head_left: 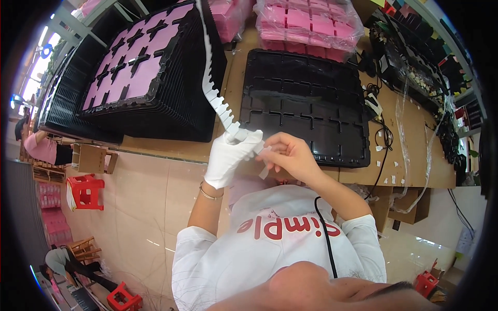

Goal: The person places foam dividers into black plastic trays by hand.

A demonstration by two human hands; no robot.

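My left hand (228, 158) wears a white glove and is closed round the lower end of a long white strip with a toothed edge (212, 96). From there the strip rises, bending, past the top of the picture. Beside it my bare right hand (293, 158) is closed, thumb and fingers pinching a small translucent piece of film (264, 172) near the gloved fingertips. Both hands are in front of the table's near edge. Just beyond them lies a black plastic tray (306, 111) with raised cross-shaped ridges.
Left on the table (228, 78) stands a tall stack of black trays (176, 88), pink sheets in the top one. Pink pieces in clear wrap (311, 23) sit behind. A cable (386, 137) and white scraps lie to the right. Red stools (85, 192) stand on the floor.
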